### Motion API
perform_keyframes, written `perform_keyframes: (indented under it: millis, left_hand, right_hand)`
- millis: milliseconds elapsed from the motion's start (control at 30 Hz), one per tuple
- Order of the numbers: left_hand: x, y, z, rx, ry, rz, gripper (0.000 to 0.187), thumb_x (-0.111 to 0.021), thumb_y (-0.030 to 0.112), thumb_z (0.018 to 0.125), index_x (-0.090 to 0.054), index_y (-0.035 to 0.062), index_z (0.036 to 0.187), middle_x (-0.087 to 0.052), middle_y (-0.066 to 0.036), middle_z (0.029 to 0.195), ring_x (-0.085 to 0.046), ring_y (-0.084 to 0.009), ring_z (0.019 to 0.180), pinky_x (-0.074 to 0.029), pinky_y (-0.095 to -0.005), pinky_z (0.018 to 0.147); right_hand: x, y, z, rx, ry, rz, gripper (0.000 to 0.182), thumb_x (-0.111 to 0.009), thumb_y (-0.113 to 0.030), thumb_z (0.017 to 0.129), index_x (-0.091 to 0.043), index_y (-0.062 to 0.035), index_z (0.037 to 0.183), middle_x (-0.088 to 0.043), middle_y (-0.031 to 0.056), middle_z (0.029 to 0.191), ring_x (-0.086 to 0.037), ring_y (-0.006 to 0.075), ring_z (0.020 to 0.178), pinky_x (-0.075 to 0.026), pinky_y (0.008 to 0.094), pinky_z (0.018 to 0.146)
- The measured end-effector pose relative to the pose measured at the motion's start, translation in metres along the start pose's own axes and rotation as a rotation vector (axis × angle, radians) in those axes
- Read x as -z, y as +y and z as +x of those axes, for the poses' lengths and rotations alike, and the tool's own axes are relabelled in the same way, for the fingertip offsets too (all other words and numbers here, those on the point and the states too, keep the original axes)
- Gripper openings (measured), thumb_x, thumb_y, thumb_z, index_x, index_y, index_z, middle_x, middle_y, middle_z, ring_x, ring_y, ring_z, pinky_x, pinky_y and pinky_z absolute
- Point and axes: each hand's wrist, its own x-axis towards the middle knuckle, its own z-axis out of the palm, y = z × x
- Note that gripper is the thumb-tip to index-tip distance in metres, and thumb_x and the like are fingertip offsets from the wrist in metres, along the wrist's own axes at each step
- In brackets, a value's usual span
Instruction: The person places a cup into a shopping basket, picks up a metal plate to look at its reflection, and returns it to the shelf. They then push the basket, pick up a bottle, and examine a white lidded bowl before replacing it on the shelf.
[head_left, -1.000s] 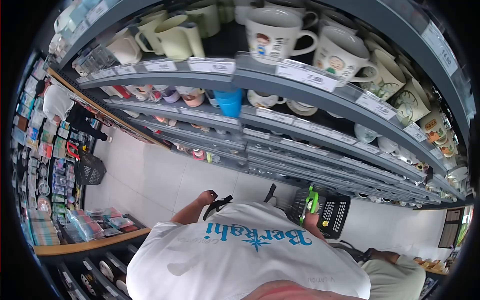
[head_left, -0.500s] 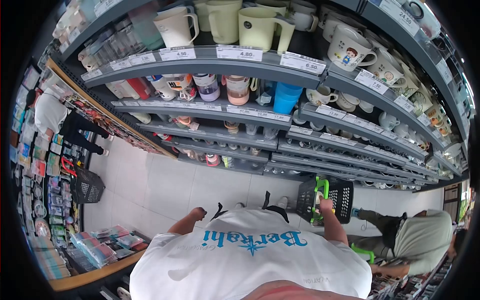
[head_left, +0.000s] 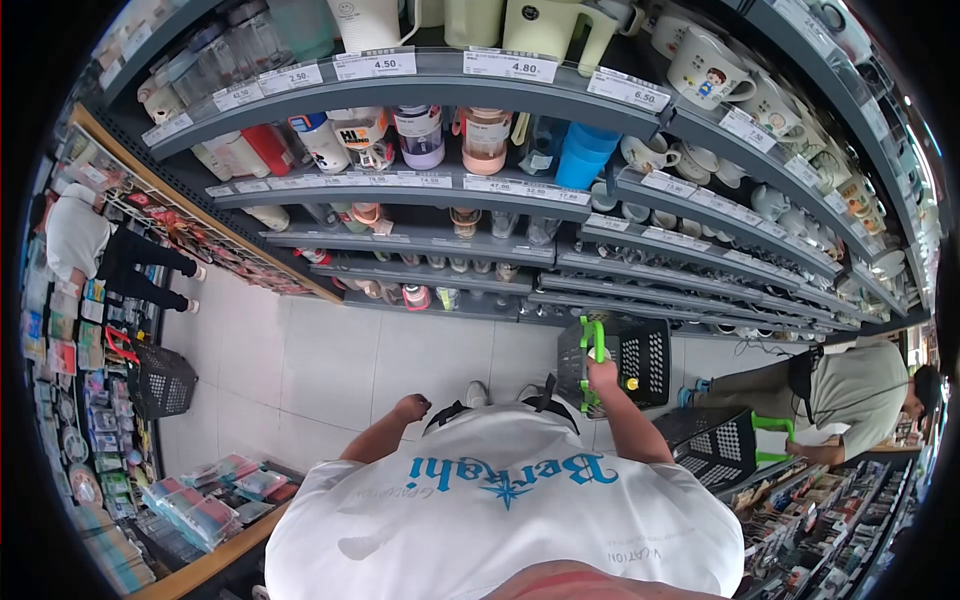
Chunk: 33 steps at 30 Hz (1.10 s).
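**Basket carried at right side, shop aisle**

Basket (head_left: 632,362): black plastic mesh, green handle (head_left: 594,345). Hangs at the person's right side, above the pale tiled floor (head_left: 330,360), just in front of the lowest shelf tier. Right hand (head_left: 602,376) is closed around the green handle, arm extended downward. A small yellow item shows against the basket's side wall; contents otherwise not readable.

Left hand (head_left: 411,407): fingers curled into a loose fist, nothing visible in it, hanging free over the floor beside the white T-shirt (head_left: 500,510).

Shelving (head_left: 520,190) ahead: grey tiers with price tags. Top tier carries pale jugs and mugs; next tier has bottles and stacked blue cups (head_left: 582,156).

Another person in a beige top (head_left: 850,385) bends low at far right, near a second black basket (head_left: 715,440). A third basket (head_left: 160,380) sits on the floor at left.
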Motion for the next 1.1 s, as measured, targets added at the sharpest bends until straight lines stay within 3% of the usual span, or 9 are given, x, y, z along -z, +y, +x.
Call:
perform_keyframes:
  millis: [200, 267, 400, 500, 600, 700, 833, 867, 1100]
  left_hand:
    - [0.0, 0.088, 0.013, -0.436, 0.147, 0.292, 0.029, -0.055, 0.028, 0.083, -0.059, 0.0094, 0.104, -0.062, -0.016, 0.097, -0.059, -0.0317, 0.095, -0.047, -0.0394, 0.084]
    - [0.008, 0.132, -0.004, -0.527, 0.212, 0.321, 0.035, -0.059, 0.023, 0.08, -0.054, 0.0102, 0.112, -0.056, -0.015, 0.108, -0.057, -0.0332, 0.098, -0.046, -0.0404, 0.085]
    - [0.009, 0.205, -0.025, -0.802, 0.291, 0.482, 0.054, -0.067, 0.016, 0.074, -0.047, 0.0144, 0.124, -0.042, -0.014, 0.127, -0.045, -0.0316, 0.116, -0.043, -0.0416, 0.091]
    - [-0.001, 0.243, -0.033, -0.985, 0.298, 0.742, 0.063, -0.069, 0.015, 0.07, -0.043, 0.0187, 0.128, -0.034, -0.01, 0.136, -0.032, -0.0317, 0.129, -0.035, -0.0435, 0.101]
    - [-0.017, 0.259, -0.03, -1.051, 0.245, 0.942, 0.061, -0.072, 0.021, 0.068, -0.048, 0.0192, 0.124, -0.031, -0.011, 0.14, -0.021, -0.033, 0.135, -0.026, -0.047, 0.106]
    - [-0.024, 0.272, -0.037, -1.054, 0.283, 1.077, 0.055, -0.075, 0.026, 0.064, -0.056, 0.0173, 0.116, -0.029, -0.011, 0.141, -0.017, -0.0337, 0.136, -0.023, -0.0484, 0.107]
    - [-0.052, 0.258, -0.006, -1.094, 0.226, 1.208, 0.038, -0.071, 0.029, 0.063, -0.065, 0.0158, 0.099, -0.052, -0.01, 0.119, -0.034, -0.0302, 0.128, -0.022, -0.0501, 0.107]
    - [-0.06, 0.25, 0.001, -1.117, 0.29, 1.234, 0.029, -0.067, 0.026, 0.065, -0.066, 0.0165, 0.093, -0.059, -0.007, 0.102, -0.042, -0.0279, 0.121, -0.022, -0.0498, 0.108]
    - [-0.078, 0.261, -0.025, -0.791, 0.266, 1.442, 0.019, -0.06, 0.018, 0.071, -0.067, 0.0184, 0.089, -0.059, -0.003, 0.1, -0.043, -0.0237, 0.118, -0.018, -0.0476, 0.11]
  right_hand:
    - [-0.035, -0.037, -0.056, 0.002, -0.111, 0.074, 0.027, -0.065, -0.025, 0.079, -0.057, -0.0002, 0.078, -0.052, 0.0068, 0.053, -0.051, 0.0173, 0.04, -0.04, 0.033, 0.038]
    - [-0.064, 0.0, -0.028, -0.031, -0.211, 0.21, 0.024, -0.065, -0.022, 0.08, -0.055, -0.0016, 0.088, -0.05, 0.0039, 0.056, -0.051, 0.0145, 0.047, -0.04, 0.0292, 0.042]
    - [-0.073, -0.014, -0.058, 0.034, -0.348, 0.22, 0.027, -0.064, -0.021, 0.081, -0.053, -0.0011, 0.096, -0.051, 0.0037, 0.063, -0.052, 0.0127, 0.052, -0.042, 0.0273, 0.047]
    - [-0.084, 0.0, -0.068, 0.185, -0.419, 0.184, 0.038, -0.064, -0.028, 0.077, -0.05, 0.0022, 0.096, -0.06, 0.0134, 0.077, -0.061, 0.0235, 0.068, -0.048, 0.0345, 0.063]
    - [-0.068, -0.006, -0.096, 0.408, -0.496, -0.047, 0.046, -0.065, -0.032, 0.077, -0.05, 0.0023, 0.104, -0.057, 0.0224, 0.1, -0.058, 0.0328, 0.094, -0.045, 0.0388, 0.08]
    - [-0.051, 0.01, -0.114, 0.586, -0.456, -0.183, 0.049, -0.066, -0.034, 0.077, -0.051, 0.0018, 0.107, -0.056, 0.0231, 0.103, -0.057, 0.0344, 0.097, -0.044, 0.0394, 0.082]
    - [-0.025, 0.055, -0.101, 0.806, -0.415, -0.063, 0.042, -0.07, -0.032, 0.073, -0.056, -0.0035, 0.102, -0.06, 0.0173, 0.087, -0.06, 0.0307, 0.084, -0.048, 0.0388, 0.073]
    - [-0.02, 0.07, -0.092, 0.812, -0.365, -0.098, 0.037, -0.071, -0.03, 0.071, -0.058, -0.0046, 0.096, -0.06, 0.0141, 0.08, -0.06, 0.0292, 0.077, -0.049, 0.038, 0.067]
    - [0.076, 0.169, -0.048, 0.742, -0.328, -0.325, 0.032, -0.071, -0.029, 0.072, -0.059, -0.0043, 0.09, -0.061, 0.0164, 0.087, -0.061, 0.0312, 0.083, -0.05, 0.0383, 0.072]
